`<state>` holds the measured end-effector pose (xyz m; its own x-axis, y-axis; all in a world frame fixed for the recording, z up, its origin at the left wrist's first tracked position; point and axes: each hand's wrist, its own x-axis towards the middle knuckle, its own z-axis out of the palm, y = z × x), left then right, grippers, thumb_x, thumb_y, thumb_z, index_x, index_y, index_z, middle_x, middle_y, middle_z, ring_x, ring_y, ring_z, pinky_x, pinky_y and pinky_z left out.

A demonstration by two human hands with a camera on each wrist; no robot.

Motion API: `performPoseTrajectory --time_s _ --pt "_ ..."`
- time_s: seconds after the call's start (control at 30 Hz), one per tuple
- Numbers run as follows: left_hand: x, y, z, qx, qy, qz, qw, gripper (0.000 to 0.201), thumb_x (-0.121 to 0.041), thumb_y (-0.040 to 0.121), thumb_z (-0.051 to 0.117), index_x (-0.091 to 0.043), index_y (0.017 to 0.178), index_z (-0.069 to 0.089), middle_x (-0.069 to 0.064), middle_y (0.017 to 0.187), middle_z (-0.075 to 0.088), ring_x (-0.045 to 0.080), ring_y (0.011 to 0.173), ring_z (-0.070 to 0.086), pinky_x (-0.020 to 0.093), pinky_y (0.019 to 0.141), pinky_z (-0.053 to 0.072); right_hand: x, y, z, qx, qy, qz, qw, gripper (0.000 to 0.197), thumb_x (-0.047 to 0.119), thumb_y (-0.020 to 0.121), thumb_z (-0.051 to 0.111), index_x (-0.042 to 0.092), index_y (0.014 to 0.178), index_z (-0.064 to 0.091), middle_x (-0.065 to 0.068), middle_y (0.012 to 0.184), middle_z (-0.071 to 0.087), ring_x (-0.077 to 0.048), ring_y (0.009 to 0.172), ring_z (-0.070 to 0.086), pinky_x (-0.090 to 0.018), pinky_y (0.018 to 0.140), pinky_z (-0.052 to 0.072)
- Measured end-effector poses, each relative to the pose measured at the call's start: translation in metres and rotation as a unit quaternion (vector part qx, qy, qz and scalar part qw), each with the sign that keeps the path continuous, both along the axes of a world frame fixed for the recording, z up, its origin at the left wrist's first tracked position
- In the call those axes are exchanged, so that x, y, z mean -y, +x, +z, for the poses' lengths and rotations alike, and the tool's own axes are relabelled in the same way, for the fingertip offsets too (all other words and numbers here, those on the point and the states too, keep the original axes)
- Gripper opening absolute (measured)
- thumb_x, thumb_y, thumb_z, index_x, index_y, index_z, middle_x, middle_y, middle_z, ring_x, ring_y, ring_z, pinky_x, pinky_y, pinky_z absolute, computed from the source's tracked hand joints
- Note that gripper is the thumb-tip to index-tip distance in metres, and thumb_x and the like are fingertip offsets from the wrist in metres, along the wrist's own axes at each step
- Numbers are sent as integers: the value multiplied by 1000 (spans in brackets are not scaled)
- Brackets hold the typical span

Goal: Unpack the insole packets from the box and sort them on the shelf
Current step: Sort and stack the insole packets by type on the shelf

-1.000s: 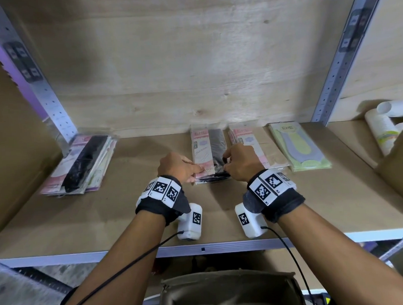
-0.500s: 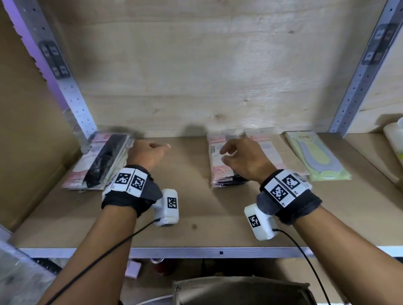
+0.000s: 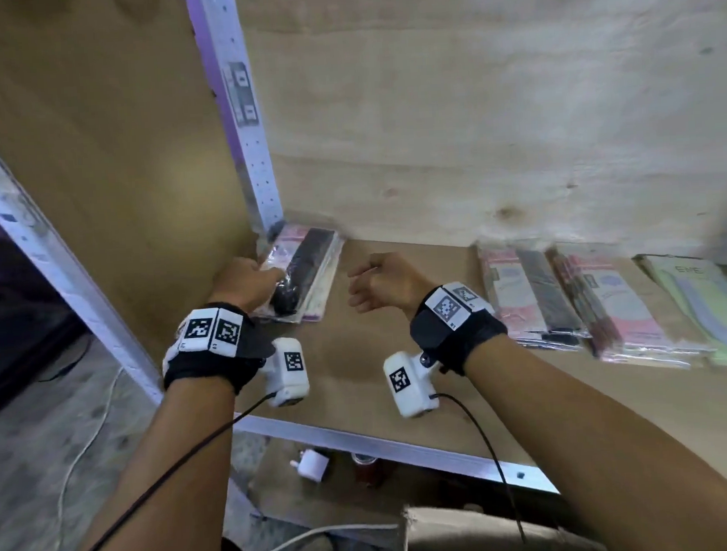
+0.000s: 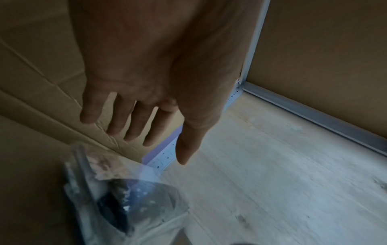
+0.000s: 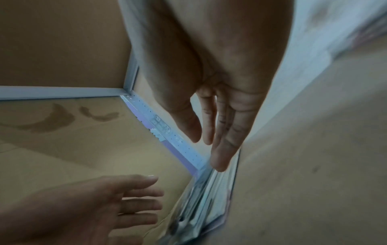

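Note:
A stack of clear insole packets (image 3: 310,274), the top one with a black insole, lies in the shelf's back left corner. My left hand (image 3: 264,277) hovers at the stack's near left edge with straight, spread fingers (image 4: 130,132) and holds nothing; contact with the stack (image 4: 130,199) cannot be told. Just right of the stack, my right hand (image 3: 362,284) is relaxed and empty, and its fingers (image 5: 220,149) point toward the stack (image 5: 209,199). Further right lie a pink-and-black packet pile (image 3: 529,295), a pink pile (image 3: 610,307) and a green pile (image 3: 703,297).
A cardboard wall (image 3: 112,163) and a perforated metal upright (image 3: 252,154) close the shelf's left side. The shelf's metal front rail (image 3: 406,447) runs below my wrists. The open brown box (image 3: 475,532) sits under me. A white plug (image 3: 309,466) lies on the lower level.
Both hands left the middle pink-and-black pile and moved left toward the corner stack. The left hand went first, then the right. My view swung left with them.

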<state>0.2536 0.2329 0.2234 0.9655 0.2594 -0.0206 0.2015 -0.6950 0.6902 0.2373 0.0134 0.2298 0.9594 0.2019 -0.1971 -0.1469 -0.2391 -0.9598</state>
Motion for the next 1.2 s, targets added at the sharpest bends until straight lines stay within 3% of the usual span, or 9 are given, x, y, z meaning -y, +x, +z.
performPoseTrajectory --time_s 0.17,0.27,0.4,0.47,0.53,0.67,0.9,1.03,1.2 --pt "-2 -2 -8 -17 -22 -64 998 29 -28 90 66 1 86 68 16 89 65 29 84 58 36 79 46 -36 7 -9 -30 33 -12 999 19 -2 96 53 -6 114 56 -12 76 55 -25 66 59 -39 73 57" --pt "-10 -2 -12 7 -21 -40 999 15 -20 90 64 -9 80 66 11 88 65 28 84 58 34 80 47 -47 6 -16 -56 40 -12 998 17 0 96 54 -1 113 55 -12 79 55 -24 68 60 -43 80 58" --pt "-12 -6 -15 -8 -5 -52 999 19 -23 91 65 -6 92 73 8 97 67 26 92 62 34 88 48 -54 9 -20 -60 44 -13 997 20 0 94 59 2 113 56 -14 85 58 -23 64 61 -36 72 58" --pt "-11 -7 -15 -4 -18 -47 999 15 -23 91 65 -13 81 71 5 89 67 23 86 61 33 86 49 -53 10 -20 -43 31 -30 998 10 0 91 63 7 91 55 -16 82 54 -22 57 57 -35 65 57" --pt "-11 -6 -15 -13 -75 -33 997 18 -20 92 64 -14 76 69 5 82 69 23 78 64 37 83 54 -47 12 -23 -31 15 -50 998 19 -2 89 65 10 86 50 -16 79 54 -18 51 54 -31 56 52" --pt "-5 -7 -19 -61 -183 -16 981 10 -16 96 61 -8 91 65 10 77 70 23 64 66 33 64 56 -25 9 -23 -63 28 -37 997 11 -5 90 62 3 94 57 -14 79 50 -15 56 44 -21 45 37" --pt "17 -6 -18 -32 -332 2 943 27 -33 93 66 -6 92 63 11 76 71 19 53 69 23 44 56 42 -19 -2 -53 14 35 998 27 -3 93 55 8 116 64 -10 89 64 -14 69 53 -22 54 37" --pt "29 -2 -16 30 -364 10 931 25 -32 90 70 -8 95 64 17 95 72 14 59 69 22 51 56 86 -34 9 -38 15 14 999 32 -2 93 58 10 122 62 -8 100 66 -18 79 57 -24 57 42" --pt "52 -4 -9 73 -342 2 937 37 -41 78 79 -15 102 70 14 90 77 25 75 73 47 81 60 130 -61 18 -17 -5 23 1000 31 -3 94 52 20 107 69 -7 101 66 -21 85 57 -25 58 41"
